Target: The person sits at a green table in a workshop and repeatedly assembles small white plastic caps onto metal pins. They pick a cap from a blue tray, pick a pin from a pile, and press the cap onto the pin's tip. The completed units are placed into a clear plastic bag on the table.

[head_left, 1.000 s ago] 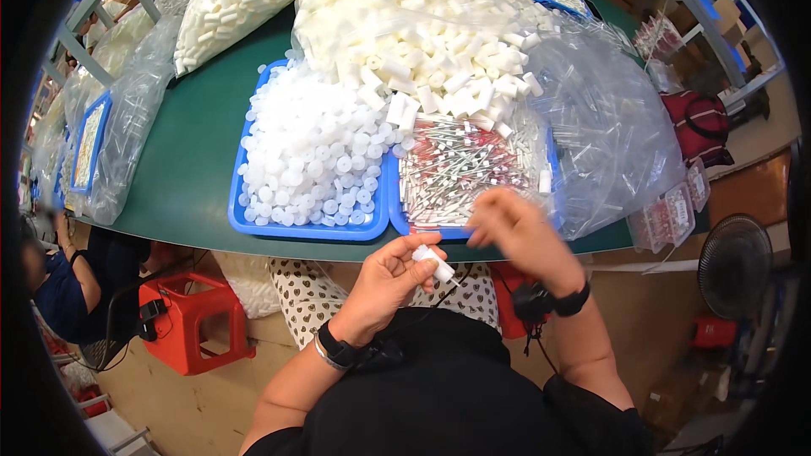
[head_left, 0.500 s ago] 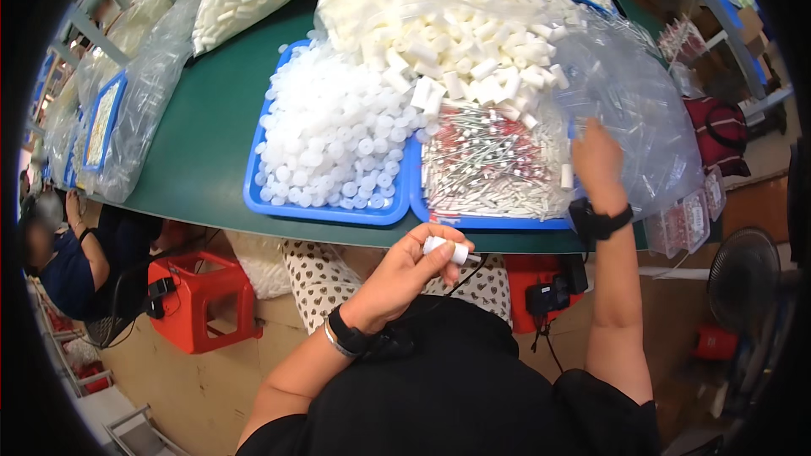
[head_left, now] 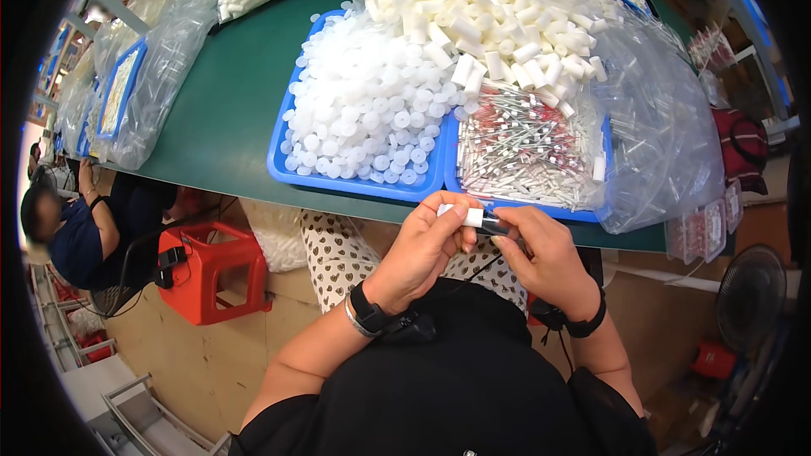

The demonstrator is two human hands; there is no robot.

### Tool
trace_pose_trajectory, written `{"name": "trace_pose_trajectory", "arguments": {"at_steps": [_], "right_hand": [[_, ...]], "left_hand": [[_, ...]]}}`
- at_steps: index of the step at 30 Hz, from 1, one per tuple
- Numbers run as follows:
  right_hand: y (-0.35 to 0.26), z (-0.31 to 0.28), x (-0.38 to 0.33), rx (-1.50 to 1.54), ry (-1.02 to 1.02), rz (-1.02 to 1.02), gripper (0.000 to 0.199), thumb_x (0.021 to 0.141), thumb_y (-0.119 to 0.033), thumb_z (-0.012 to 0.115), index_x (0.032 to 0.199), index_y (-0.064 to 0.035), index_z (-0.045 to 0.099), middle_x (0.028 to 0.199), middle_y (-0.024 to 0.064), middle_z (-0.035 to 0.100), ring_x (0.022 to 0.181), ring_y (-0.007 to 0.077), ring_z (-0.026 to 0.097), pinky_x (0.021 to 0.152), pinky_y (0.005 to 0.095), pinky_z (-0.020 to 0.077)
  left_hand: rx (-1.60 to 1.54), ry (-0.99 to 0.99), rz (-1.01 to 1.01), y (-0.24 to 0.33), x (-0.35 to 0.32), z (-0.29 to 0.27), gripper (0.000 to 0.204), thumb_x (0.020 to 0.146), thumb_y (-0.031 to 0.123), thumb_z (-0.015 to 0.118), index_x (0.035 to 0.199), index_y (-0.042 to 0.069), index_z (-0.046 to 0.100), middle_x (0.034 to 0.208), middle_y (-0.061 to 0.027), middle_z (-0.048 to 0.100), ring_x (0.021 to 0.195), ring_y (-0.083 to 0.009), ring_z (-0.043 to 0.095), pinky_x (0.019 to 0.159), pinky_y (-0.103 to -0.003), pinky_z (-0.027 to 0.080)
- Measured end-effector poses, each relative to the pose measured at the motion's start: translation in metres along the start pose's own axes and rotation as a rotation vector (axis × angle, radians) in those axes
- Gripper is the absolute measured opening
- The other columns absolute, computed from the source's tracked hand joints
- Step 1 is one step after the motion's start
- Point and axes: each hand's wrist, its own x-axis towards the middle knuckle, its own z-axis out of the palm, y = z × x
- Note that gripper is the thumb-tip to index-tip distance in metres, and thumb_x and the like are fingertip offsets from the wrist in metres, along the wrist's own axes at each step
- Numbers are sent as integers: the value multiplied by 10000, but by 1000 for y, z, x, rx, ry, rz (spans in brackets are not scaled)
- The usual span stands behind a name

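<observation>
Close in front of my body, at the table's near edge, both my hands meet. My left hand [head_left: 416, 255] is closed round a short white cylindrical cap [head_left: 471, 217], thumb on top. My right hand [head_left: 549, 260] pinches a small see-through tube [head_left: 497, 226], which looks dark against my clothes and lines up end to end with the cap. Whether the two are joined cannot be made out. Just beyond my hands lies a blue tray [head_left: 355, 188] heaped with translucent white discs [head_left: 359, 110]. Beside it, a second blue tray [head_left: 507, 205] holds thin rods with white ends [head_left: 524, 139].
White cylinders [head_left: 524, 42] spill from a plastic bag behind the trays. A clear bag of see-through tubes [head_left: 655, 143] lies at the right of the green table [head_left: 215, 122]. A red stool [head_left: 211, 274] stands lower left; another person [head_left: 93, 228] sits beyond it.
My right hand has come back from the right side, by the clear bag, to meet my left hand, now with a see-through tube. The view has shifted slightly.
</observation>
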Motion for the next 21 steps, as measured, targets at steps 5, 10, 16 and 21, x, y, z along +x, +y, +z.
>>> {"name": "trace_pose_trajectory", "arguments": {"at_steps": [5, 10, 16, 21], "right_hand": [[6, 19, -3, 135, 59, 69, 303, 862, -6, 667, 1151, 41, 586, 980, 162, 629, 772, 256, 645, 678, 352, 515], [11, 24, 2, -80, 68, -166, 294, 878, 8, 643, 1162, 44, 576, 990, 173, 623, 791, 285, 644, 697, 357, 516], [12, 30, -2, 170, 70, 56, 296, 864, 29, 636, 1154, 25, 574, 998, 185, 622, 832, 333, 642, 718, 379, 523], [14, 25, 2, 118, -32, -119, 283, 869, 29, 630, 1146, 27, 575, 1033, 185, 632, 830, 339, 650, 725, 379, 528]], "left_hand": [[229, 113, 162, -8, -5, 4, 213, 1033, 185, 512, 1151, 9, 532, 893, -24, 596, 779, -61, 558, 731, -215, 469], [310, 153, 181, -19, -7, -6, 195, 1033, 165, 510, 1172, 29, 519, 918, -12, 596, 808, -47, 555, 756, -201, 462], [491, 102, 259, -21, -13, -2, 182, 1016, 129, 526, 1175, 47, 496, 1010, -7, 540, 849, -47, 538, 772, -208, 470], [459, 22, 125, -14, -17, -5, 332, 940, 64, 613, 1251, 64, 495, 1216, -35, 478, 1105, -99, 488, 943, -264, 440]]}}
